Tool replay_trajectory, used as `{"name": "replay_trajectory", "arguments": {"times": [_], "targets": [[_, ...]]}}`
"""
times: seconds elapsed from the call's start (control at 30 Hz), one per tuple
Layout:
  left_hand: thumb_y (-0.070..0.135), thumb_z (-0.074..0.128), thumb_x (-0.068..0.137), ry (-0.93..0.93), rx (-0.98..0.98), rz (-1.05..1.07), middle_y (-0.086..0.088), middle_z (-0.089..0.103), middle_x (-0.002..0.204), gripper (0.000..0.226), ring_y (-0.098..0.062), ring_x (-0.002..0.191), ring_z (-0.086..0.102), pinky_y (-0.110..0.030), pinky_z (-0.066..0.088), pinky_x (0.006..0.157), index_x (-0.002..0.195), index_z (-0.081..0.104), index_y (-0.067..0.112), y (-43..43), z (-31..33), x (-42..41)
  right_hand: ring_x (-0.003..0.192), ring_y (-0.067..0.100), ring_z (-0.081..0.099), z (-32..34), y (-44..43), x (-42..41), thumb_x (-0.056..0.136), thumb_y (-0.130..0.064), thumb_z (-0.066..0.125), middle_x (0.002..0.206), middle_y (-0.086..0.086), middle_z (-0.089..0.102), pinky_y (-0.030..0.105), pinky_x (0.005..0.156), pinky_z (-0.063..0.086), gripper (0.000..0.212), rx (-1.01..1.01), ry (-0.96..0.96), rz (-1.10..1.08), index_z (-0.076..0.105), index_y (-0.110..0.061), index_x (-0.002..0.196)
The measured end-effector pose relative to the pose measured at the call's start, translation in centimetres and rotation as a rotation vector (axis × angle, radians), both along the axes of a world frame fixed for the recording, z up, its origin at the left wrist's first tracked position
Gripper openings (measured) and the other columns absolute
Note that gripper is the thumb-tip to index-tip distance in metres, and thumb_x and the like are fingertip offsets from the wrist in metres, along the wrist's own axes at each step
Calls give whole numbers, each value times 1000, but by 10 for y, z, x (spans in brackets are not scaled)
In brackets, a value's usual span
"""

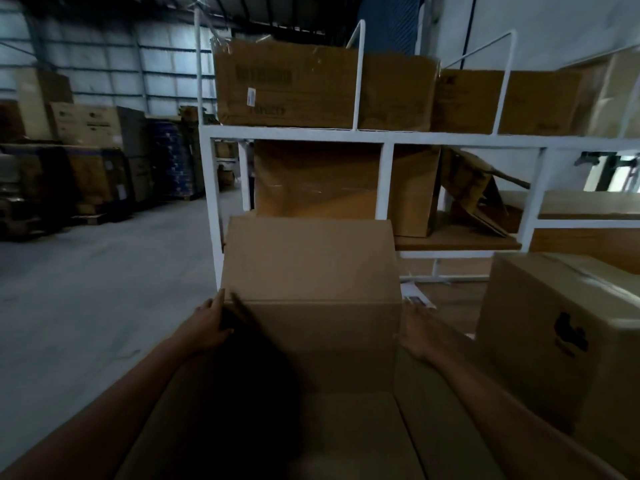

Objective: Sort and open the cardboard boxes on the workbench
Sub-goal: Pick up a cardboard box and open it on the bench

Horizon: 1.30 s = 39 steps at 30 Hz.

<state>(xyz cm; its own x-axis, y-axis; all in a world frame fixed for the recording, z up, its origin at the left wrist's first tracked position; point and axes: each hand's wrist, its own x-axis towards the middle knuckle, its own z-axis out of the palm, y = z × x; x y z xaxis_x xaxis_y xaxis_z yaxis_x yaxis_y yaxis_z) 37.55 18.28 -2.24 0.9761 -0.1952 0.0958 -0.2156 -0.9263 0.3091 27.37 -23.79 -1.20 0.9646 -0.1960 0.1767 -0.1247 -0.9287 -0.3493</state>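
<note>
A large open cardboard box (pixel 325 344) stands right in front of me, its far flap (pixel 308 258) raised upright and its inside dark on the left. My left hand (pixel 209 323) presses flat on the box's left side near the far corner. My right hand (pixel 417 332) rests flat on the right side of the same box. A closed cardboard box (pixel 561 341) with a dark printed mark stands to the right, apart from my right arm.
A white metal rack (pixel 386 138) stands just behind the open box, holding several cardboard boxes (pixel 311 88) on its shelves and flattened cardboard (pixel 474 188). Stacked cartons on pallets (pixel 90 161) line the far left. Grey concrete floor (pixel 86 289) stretches to the left.
</note>
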Motion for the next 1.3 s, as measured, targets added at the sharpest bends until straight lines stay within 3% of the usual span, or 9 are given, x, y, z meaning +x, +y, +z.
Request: {"name": "replay_trajectory", "arguments": {"times": [0.1,0.27,0.53,0.7,0.83,0.93,1.03,1.17,1.3], "targets": [[31,67,89,-5,-3,-15,-20,38,148,103,-34,126,50,-40,45,102,155,-11,15,-12,2,36,122,28,54,-5,-6,47,84,-17,70,137,13,53,38,103,44,62,137,-105,27,45,-10,141],[30,68,88,-48,32,2,-19,49,131,105,-31,114,57,-38,48,95,154,-13,22,-12,-7,64,127,29,49,-10,-9,79,81,-26,76,144,11,44,39,102,42,80,114,-98,-51,34,-16,149],[28,65,90,-49,88,20,-14,44,136,100,-26,116,55,-34,50,91,156,-9,24,-12,-6,31,105,23,61,-14,-11,57,82,-12,72,126,10,59,40,90,54,66,122,-75,-6,42,-21,141],[27,64,89,-29,140,32,-15,40,140,93,-29,125,48,-39,47,96,157,0,23,-5,-9,-5,121,28,55,-32,-21,43,77,-17,77,142,11,49,43,93,54,81,17,-59,-51,35,-27,146],[28,59,91,-21,215,25,-16,39,139,75,-33,128,43,-45,44,100,152,17,19,3,-10,-27,109,25,60,-18,2,7,84,-12,71,129,11,57,38,91,53,59,-34,-3,-77,47,-18,138],[28,55,92,-26,236,37,-13,41,131,53,-33,125,43,-45,43,97,140,35,19,9,-13,-32,102,20,60,-31,3,18,89,-24,67,125,8,58,42,92,53,37,17,-8,-158,54,-22,123],[28,50,95,-27,224,64,-14,40,129,39,-36,123,42,-47,47,95,133,42,21,12,-15,-27,106,22,58,-40,4,32,90,-42,57,135,7,55,47,94,51,50,27,-15,-220,43,-26,135],[25,47,98,-64,289,80,-12,51,122,28,-32,113,55,-42,50,86,125,46,20,10,-10,-6,130,27,48,-21,18,43,100,-31,53,148,9,43,43,105,42,46,-174,75,-153,40,-22,143],[25,46,99,-96,347,86,-11,58,117,24,-31,106,60,-40,49,80,122,47,19,12,-11,28,116,27,56,-16,16,81,99,-21,51,129,11,56,38,90,47,30,-315,136,-120,51,-15,129]]}}
